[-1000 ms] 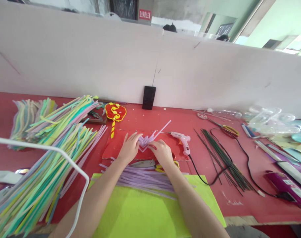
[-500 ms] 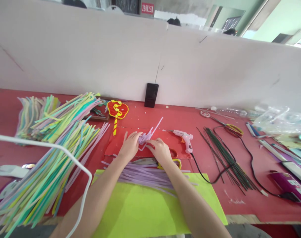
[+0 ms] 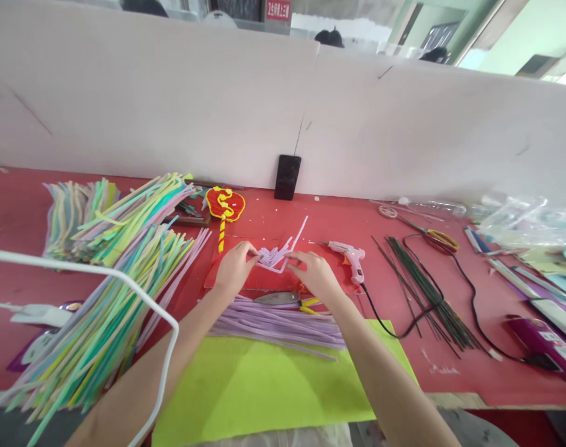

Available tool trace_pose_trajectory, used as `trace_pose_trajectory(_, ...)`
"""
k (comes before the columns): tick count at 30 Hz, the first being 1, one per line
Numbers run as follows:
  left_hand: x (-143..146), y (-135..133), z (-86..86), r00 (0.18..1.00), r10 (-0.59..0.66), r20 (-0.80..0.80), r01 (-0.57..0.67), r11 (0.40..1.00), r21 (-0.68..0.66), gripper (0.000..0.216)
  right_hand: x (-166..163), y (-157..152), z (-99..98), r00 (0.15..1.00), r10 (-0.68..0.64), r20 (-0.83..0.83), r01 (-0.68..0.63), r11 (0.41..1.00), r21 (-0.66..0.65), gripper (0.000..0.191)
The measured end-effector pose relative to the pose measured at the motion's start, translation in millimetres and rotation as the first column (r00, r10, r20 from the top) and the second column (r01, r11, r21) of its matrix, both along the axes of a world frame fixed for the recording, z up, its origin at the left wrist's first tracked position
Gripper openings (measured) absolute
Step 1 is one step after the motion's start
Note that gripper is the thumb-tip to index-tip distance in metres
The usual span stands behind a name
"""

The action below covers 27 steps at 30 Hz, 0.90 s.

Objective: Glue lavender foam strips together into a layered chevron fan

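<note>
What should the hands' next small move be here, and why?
Probably nudge the long outer lilac pipe cleaner inward against the nested lilac V shapes: its right arm stands apart from them, the right hand is right beside it, and the left hand is at the V shapes' left ends.

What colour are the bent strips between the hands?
The bent strips are pale purple, in the head view.

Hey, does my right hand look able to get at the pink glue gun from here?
Probably yes: the glue gun lies close beside your right hand, and nothing visible stands between them.
</note>
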<state>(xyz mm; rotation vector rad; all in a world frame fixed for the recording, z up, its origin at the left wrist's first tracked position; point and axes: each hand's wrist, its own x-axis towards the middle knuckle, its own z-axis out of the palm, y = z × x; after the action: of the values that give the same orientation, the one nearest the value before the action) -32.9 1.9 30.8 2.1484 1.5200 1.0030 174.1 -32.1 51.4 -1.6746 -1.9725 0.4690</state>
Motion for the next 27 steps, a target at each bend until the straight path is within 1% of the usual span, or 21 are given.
trace_pose_trajectory(4, -5.7, -1.7, -0.1, 0.999, 0.033, -0.023, -0.032, 0.999, 0.044, 0.013, -9.3, 1.6, 7.5, 0.998, 0.012, -0.055, -0.013, 1.000, -0.016, 0.030)
trace_pose_trajectory(6, -3.0, -9.0, 5.7, 0.998, 0.049, -0.045, -0.045, 0.994, 0.101, 0.018, -12.7, 2.4, 7.9, 0.995, 0.004, -0.100, -0.005, 1.000, -0.004, 0.034)
trace_pose_trajectory(7, -0.4, -15.0, 10.8, 0.996, 0.041, -0.074, -0.029, 0.989, 0.146, 0.022, -13.1, 2.9, 8.0, 0.992, -0.001, -0.125, 0.002, 1.000, 0.004, 0.035)
trace_pose_trajectory(8, 2.9, -22.5, 16.9, 0.993, -0.016, -0.119, 0.039, 0.981, 0.192, 0.025, -12.7, 3.2, 8.1, 0.989, -0.010, -0.148, 0.012, 1.000, 0.010, 0.035)
trace_pose_trajectory(9, 6.7, -31.3, 23.4, 0.976, -0.121, -0.179, 0.163, 0.958, 0.238, 0.027, -11.6, 3.5, 8.3, 0.986, -0.018, -0.167, 0.021, 1.000, 0.015, 0.035)
trace_pose_trajectory(10, 11.0, -41.2, 29.5, 0.933, -0.251, -0.258, 0.319, 0.909, 0.267, 0.026, -9.9, 3.8, 8.5, 0.983, -0.027, -0.182, 0.031, 0.999, 0.020, 0.034)
trace_pose_trajectory(11, 15.5, -51.5, 34.6, 0.864, -0.362, -0.350, 0.463, 0.844, 0.270, 0.026, -8.0, 4.1, 8.7, 0.981, -0.034, -0.191, 0.040, 0.999, 0.027, 0.033)
trace_pose_trajectory(12, 20.2, -61.9, 37.9, 0.792, -0.429, -0.434, 0.568, 0.777, 0.270, 0.025, -6.0, 4.3, 8.8, 0.980, -0.042, -0.196, 0.049, 0.998, 0.033, 0.033)
trace_pose_trajectory(13, 24.8, -71.9, 39.1, 0.733, -0.456, -0.505, 0.633, 0.728, 0.262, 0.024, -4.1, 4.7, 8.7, 0.979, -0.049, -0.198, 0.057, 0.998, 0.036, 0.033)
trace_pose_trajectory(15, 33.0, -88.7, 35.2, 0.648, -0.460, -0.607, 0.708, 0.657, 0.257, 0.021, -1.0, 5.7, 7.7, 0.976, -0.066, -0.206, 0.076, 0.996, 0.038, 0.033)
trace_pose_trajectory(16, 36.2, -95.0, 30.9, 0.616, -0.472, -0.631, 0.734, 0.635, 0.241, 0.021, 0.2, 6.4, 7.0, 0.974, -0.075, -0.214, 0.086, 0.996, 0.040, 0.033)
trace_pose_trajectory(18, 40.3, -102.8, 20.3, 0.586, -0.480, -0.653, 0.741, 0.644, 0.191, 0.021, 1.9, 8.2, 5.3, 0.967, -0.088, -0.237, 0.101, 0.994, 0.045, 0.032)
trace_pose_trajectory(19, 41.3, -104.6, 15.1, 0.559, -0.507, -0.656, 0.759, 0.632, 0.159, 0.025, 2.5, 9.2, 4.5, 0.964, -0.092, -0.251, 0.108, 0.993, 0.048, 0.031)
trace_pose_trajectory(21, 42.1, -105.0, 6.8, 0.530, -0.533, -0.660, 0.771, 0.626, 0.114, 0.031, 2.5, 11.0, 3.4, 0.956, -0.103, -0.276, 0.121, 0.991, 0.051, 0.030)
trace_pose_trajectory(22, 42.3, -104.3, 3.9, 0.520, -0.539, -0.663, 0.776, 0.622, 0.103, 0.030, 1.9, 11.7, 3.2, 0.952, -0.106, -0.288, 0.125, 0.991, 0.049, 0.030)
trace_pose_trajectory(26, 46.7, -100.4, -0.8, 0.520, -0.521, -0.677, 0.780, 0.612, 0.129, 0.006, -5.5, 12.2, 5.2, 0.945, -0.101, -0.310, 0.115, 0.993, 0.026, 0.030)
trace_pose_trajectory(27, 49.1, -99.7, -1.2, 0.527, -0.516, -0.675, 0.776, 0.616, 0.136, 0.004, -8.2, 11.8, 6.3, 0.945, -0.101, -0.310, 0.114, 0.993, 0.023, 0.030)
